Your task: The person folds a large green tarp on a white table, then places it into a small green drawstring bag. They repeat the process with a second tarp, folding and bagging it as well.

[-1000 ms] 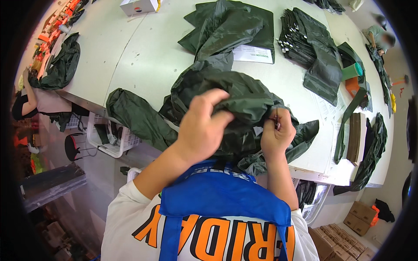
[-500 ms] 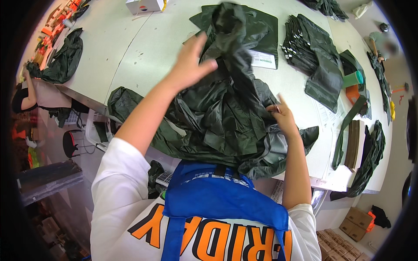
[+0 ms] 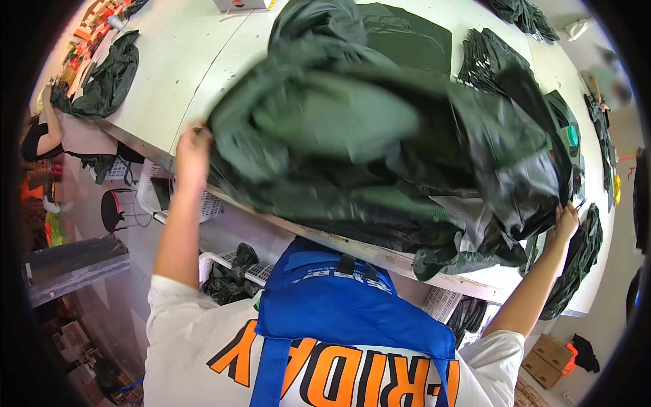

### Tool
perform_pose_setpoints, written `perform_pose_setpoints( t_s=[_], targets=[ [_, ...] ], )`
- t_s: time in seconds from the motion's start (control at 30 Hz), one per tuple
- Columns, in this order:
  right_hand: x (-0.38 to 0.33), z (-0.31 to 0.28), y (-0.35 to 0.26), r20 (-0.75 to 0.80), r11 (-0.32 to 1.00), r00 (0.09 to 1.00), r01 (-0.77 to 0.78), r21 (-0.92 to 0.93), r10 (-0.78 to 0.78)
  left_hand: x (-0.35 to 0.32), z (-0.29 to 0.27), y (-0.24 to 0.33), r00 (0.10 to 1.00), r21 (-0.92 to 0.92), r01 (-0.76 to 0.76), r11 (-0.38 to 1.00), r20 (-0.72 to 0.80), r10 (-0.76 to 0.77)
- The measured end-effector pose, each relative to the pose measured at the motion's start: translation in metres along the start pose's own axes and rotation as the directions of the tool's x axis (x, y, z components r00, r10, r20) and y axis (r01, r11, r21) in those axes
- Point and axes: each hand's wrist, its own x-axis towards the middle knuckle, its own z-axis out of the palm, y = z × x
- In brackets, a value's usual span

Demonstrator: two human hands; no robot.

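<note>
A thin, shiny dark green garment [image 3: 380, 146] is stretched wide between my two hands, its middle billowing and blurred by motion. At its left end my left hand [image 3: 194, 152] is closed on the edge of the cloth. My right hand [image 3: 566, 220] grips the opposite end, far to the right, and a thin dark pointed tool [image 3: 579, 205] juts up from its fingers. Greyish lining shows on the garment's right part, and its lower folds hang over the near table edge. Behind it lies a flat dark green folded piece [image 3: 407, 37], partly covered.
The pale table [image 3: 180, 68] carries a stack of dark green pieces [image 3: 485, 54], a green tape roll [image 3: 568, 136] and another dark green garment [image 3: 576, 268] at right. Under the near edge are white baskets [image 3: 210, 261]. At far left another person's arm [image 3: 51, 129] rests near dark cloth.
My hands have moved far apart, left hand leftward and down, right hand rightward. The bunched garment has spread out between them, and my left hand has taken hold of its edge.
</note>
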Motion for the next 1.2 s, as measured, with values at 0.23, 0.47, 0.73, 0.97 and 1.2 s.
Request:
perform_pose_setpoints(
  t_s=[0.23, 0.47, 0.73, 0.97, 1.2],
  targets=[
    [-0.201, 0.19, -0.109, 0.445, 0.93, 0.857, 0.347, -0.122, -0.261, -0.073, 0.025, -0.021, 0.741, 0.084, 0.269, 0.959, 0.618, -0.262],
    [-0.328, 0.36, -0.035, 0.995, 0.662, 0.102, 0.744, -0.09, 0.02, -0.04, 0.096, 0.064, 0.79, 0.367, -0.321, 0.873, 0.612, 0.034],
    [-0.307, 0.313, -0.021, 0.945, 0.504, 0.325, 0.823, -0.261, -0.041, 0.027, -0.023, 0.074, 0.988, -0.739, 0.118, 0.664, 0.157, -0.001],
    [-0.217, 0.24, -0.049, 0.805, 0.323, 0.589, 0.776, -0.541, -0.068, -0.031, -0.108, -0.108, 0.811, 0.506, 0.161, 0.848, 0.422, -0.406],
    [-0.218, 0.225, -0.045, 0.53, 0.348, 0.773, 0.632, -0.693, -0.349, 0.032, -0.089, -0.064, 0.999, 0.632, -0.023, 0.775, 0.042, -0.005]
  ],
)
